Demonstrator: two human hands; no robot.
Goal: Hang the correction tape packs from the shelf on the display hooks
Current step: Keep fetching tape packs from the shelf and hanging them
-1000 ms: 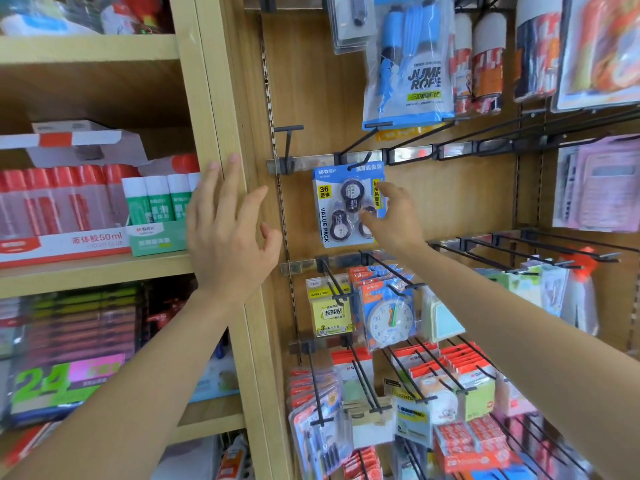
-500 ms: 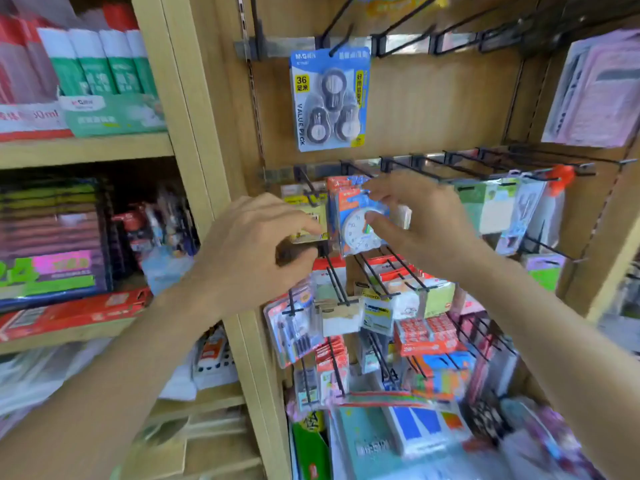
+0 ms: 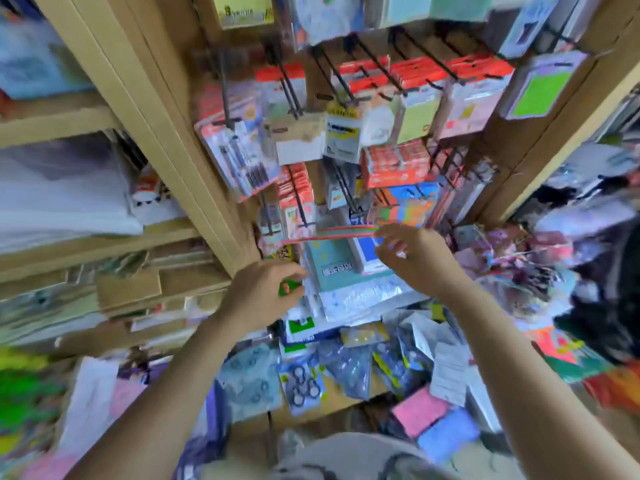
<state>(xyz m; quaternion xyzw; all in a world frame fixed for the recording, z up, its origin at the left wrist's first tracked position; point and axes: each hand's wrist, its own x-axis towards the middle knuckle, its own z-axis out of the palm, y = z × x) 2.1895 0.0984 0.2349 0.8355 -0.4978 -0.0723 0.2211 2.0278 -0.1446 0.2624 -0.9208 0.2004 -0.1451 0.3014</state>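
Hovering over the low shelf, the left hand is curling its fingers by a green packet; blur is hiding whether it is gripping anything. The right hand is hanging loosely spread, holding nothing. Tape packs are lying on the shelf, nearer the camera than both hands, well below the hooks.
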